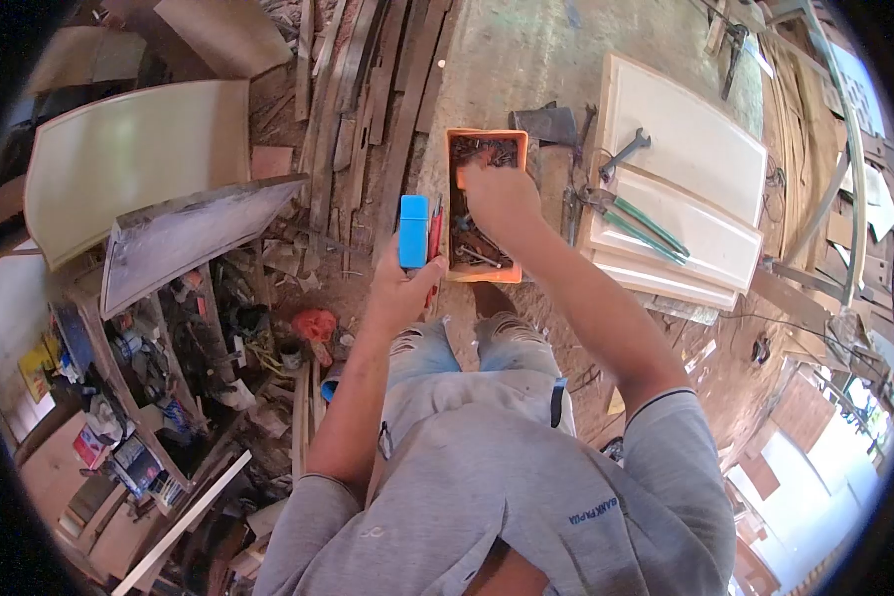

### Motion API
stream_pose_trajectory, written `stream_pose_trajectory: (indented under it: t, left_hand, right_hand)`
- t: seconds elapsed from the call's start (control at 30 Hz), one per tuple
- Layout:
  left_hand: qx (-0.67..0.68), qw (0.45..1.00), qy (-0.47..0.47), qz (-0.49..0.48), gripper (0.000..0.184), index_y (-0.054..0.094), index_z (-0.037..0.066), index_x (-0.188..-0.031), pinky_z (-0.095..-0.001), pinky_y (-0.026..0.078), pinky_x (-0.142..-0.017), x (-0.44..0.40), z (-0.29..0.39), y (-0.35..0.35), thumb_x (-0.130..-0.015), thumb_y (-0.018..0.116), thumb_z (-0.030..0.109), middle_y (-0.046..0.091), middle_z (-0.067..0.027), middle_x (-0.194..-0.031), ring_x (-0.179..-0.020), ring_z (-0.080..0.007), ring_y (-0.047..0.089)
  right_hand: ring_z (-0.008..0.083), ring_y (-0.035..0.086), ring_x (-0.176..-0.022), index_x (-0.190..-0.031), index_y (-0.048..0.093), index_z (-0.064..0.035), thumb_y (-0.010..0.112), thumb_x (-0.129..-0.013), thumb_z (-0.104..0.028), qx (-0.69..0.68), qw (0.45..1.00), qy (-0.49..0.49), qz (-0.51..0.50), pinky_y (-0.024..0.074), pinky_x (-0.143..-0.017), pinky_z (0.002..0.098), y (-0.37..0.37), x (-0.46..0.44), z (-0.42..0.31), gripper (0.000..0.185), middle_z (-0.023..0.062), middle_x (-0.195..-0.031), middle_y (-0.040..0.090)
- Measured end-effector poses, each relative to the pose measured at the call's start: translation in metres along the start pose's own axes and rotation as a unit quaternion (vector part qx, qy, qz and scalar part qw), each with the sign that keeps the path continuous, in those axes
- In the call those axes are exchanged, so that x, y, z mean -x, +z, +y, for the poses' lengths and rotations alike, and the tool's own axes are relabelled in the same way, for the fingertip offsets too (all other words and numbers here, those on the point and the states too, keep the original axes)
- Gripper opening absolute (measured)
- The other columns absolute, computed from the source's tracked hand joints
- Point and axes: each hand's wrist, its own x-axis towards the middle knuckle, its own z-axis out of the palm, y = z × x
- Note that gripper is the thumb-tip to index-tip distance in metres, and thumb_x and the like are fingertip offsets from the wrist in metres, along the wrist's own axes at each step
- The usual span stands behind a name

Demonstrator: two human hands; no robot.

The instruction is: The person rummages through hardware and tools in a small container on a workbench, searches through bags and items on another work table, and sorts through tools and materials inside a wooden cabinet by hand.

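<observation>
Inside the orange tray (522,268) of metal fasteners (507,151), we have our right hand (504,202), its grip unclear to us, while our left hand (397,293) clasps a blue plastic case (414,231) alongside, presumably to keep it handy.

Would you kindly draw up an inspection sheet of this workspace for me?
Surface: worn, stained worktop.
Job's things: orange tray holding small metal hardware; blue case; slim red item.
Clutter: wrench and green-handled tool lying on pale panels.
Hands: left hand grips the blue case and the slim red item; right hand reaches into the orange tray, its grip unclear.
Cables: thin dark line on the ground at right, possibly a cable.
Surroundings: wood strips left of the worktop; crowded shelf further left.
</observation>
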Motion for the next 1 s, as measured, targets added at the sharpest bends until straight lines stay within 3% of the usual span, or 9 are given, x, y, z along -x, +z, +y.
stream_pose_trajectory:
  t: [0.23, 0.33, 0.4, 0.5, 0.6, 0.7, 0.83, 0.93, 1.0]
  left_hand:
    - [0.044, 0.998, -0.044, -0.016, 0.040, 0.059, 0.004, -0.126, -0.0279, 0.048, -0.067, 0.002, 0.016, -0.006, -0.091, 0.075, 0.014, 0.060, 0.0015, -0.090, -0.075, -0.0078, 0.056]
    - [0.051, 0.997, -0.057, -0.019, 0.039, 0.061, 0.004, -0.124, -0.0285, 0.048, -0.080, 0.001, 0.017, -0.004, -0.090, 0.076, 0.016, 0.061, 0.0029, -0.098, -0.087, -0.0085, 0.055]
    - [0.042, 0.996, -0.074, -0.029, 0.039, 0.060, 0.004, -0.124, -0.0286, 0.048, -0.082, 0.001, 0.017, -0.005, -0.091, 0.076, 0.015, 0.061, 0.0028, -0.099, -0.088, -0.0087, 0.055]
    - [0.043, 0.999, -0.005, -0.025, 0.031, 0.059, 0.005, -0.119, -0.0278, 0.048, -0.057, -0.002, 0.011, 0.002, -0.092, 0.074, 0.011, 0.060, 0.0005, -0.083, -0.063, -0.0079, 0.057]
    - [0.044, 0.999, -0.008, -0.029, 0.031, 0.059, 0.005, -0.118, -0.0278, 0.048, -0.059, -0.002, 0.009, 0.006, -0.092, 0.074, 0.012, 0.060, 0.0005, -0.083, -0.065, -0.0080, 0.058]
    - [0.054, 0.997, -0.034, -0.042, 0.038, 0.060, 0.003, -0.127, -0.0283, 0.049, -0.084, -0.002, 0.008, 0.006, -0.093, 0.073, 0.011, 0.062, 0.0022, -0.102, -0.091, -0.0086, 0.056]
    - [0.047, 0.998, -0.035, -0.036, 0.035, 0.059, 0.003, -0.124, -0.0281, 0.049, -0.075, -0.002, 0.015, 0.006, -0.093, 0.073, 0.011, 0.062, 0.0015, -0.096, -0.082, -0.0084, 0.057]
    - [0.049, 0.998, -0.003, -0.029, 0.032, 0.059, 0.004, -0.120, -0.0282, 0.049, -0.061, -0.004, 0.010, 0.008, -0.093, 0.074, 0.012, 0.061, -0.0006, -0.085, -0.068, -0.0085, 0.059]
    - [0.045, 0.999, 0.009, -0.020, 0.032, 0.059, 0.004, -0.120, -0.0282, 0.049, -0.061, -0.004, 0.009, 0.009, -0.093, 0.073, 0.011, 0.061, -0.0006, -0.084, -0.068, -0.0087, 0.059]
  right_hand:
    - [0.0348, 0.076, -0.085, -0.086, 0.077, -0.0060, 0.068, -0.084, -0.016, 0.019, 0.994, -0.031, -0.099, 0.0601, -0.077, 0.0472, -0.012, 0.047, 0.027, 0.013, 0.0191, -0.087, 0.076]
    - [0.0356, 0.075, -0.087, -0.101, 0.075, -0.0051, 0.070, -0.085, -0.020, 0.010, 0.988, 0.011, -0.152, 0.0592, -0.080, 0.0487, -0.031, 0.051, 0.027, 0.022, 0.0188, -0.091, 0.076]
    - [0.0356, 0.075, -0.088, -0.110, 0.071, -0.0048, 0.070, -0.087, -0.021, -0.022, 0.995, 0.029, -0.097, 0.0592, -0.079, 0.0485, -0.033, 0.048, 0.027, 0.028, 0.0182, -0.093, 0.076]
    - [0.0363, 0.073, -0.096, -0.124, 0.064, -0.0083, 0.070, -0.090, -0.027, -0.052, 0.993, 0.070, -0.075, 0.0578, -0.083, 0.0491, -0.028, 0.037, 0.028, 0.039, 0.0188, -0.096, 0.075]
    - [0.0369, 0.073, -0.098, -0.129, 0.062, -0.0098, 0.068, -0.092, -0.027, -0.049, 0.992, 0.060, -0.103, 0.0570, -0.084, 0.0498, -0.021, 0.032, 0.018, 0.041, 0.0201, -0.098, 0.074]
    - [0.0373, 0.073, -0.095, -0.128, 0.064, -0.0104, 0.065, -0.092, -0.023, -0.020, 0.988, 0.024, -0.149, 0.0574, -0.083, 0.0500, -0.025, 0.038, 0.006, 0.038, 0.0198, -0.098, 0.075]
    - [0.0376, 0.074, -0.091, -0.124, 0.066, -0.0098, 0.064, -0.091, -0.020, -0.033, 0.985, -0.027, -0.169, 0.0585, -0.079, 0.0489, -0.037, 0.034, 0.015, 0.034, 0.0180, -0.097, 0.075]
    - [0.0330, 0.076, -0.090, -0.125, 0.066, -0.0039, 0.063, -0.089, -0.012, -0.048, 0.997, 0.011, -0.062, 0.0604, -0.076, 0.0445, -0.049, 0.014, 0.006, 0.037, 0.0178, -0.092, 0.076]
    - [0.0324, 0.076, -0.091, -0.138, 0.058, -0.0031, 0.063, -0.089, -0.011, -0.021, 0.998, 0.017, -0.064, 0.0605, -0.076, 0.0443, -0.031, -0.010, 0.001, 0.050, 0.0179, -0.093, 0.076]
